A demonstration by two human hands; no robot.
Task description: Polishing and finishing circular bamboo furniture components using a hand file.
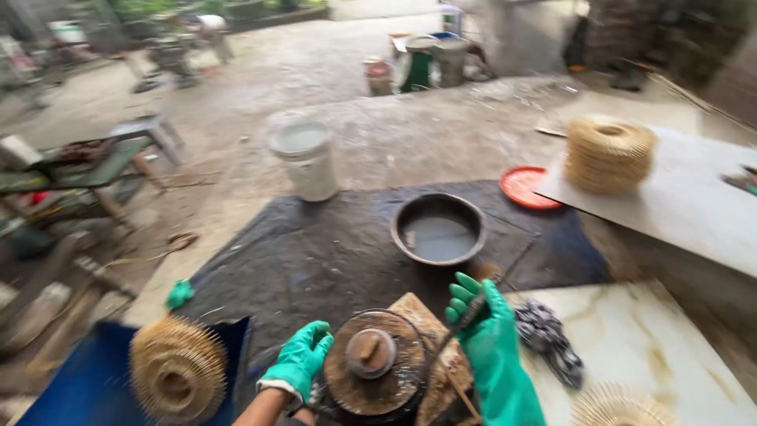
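Between left hand (300,362) and right hand (490,341), a rusty round disc (371,364).

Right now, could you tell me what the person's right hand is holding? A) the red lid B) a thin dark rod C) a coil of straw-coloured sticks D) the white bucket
B: the green-gloved right hand closes around a thin dark rod that slants up toward the dark basin.
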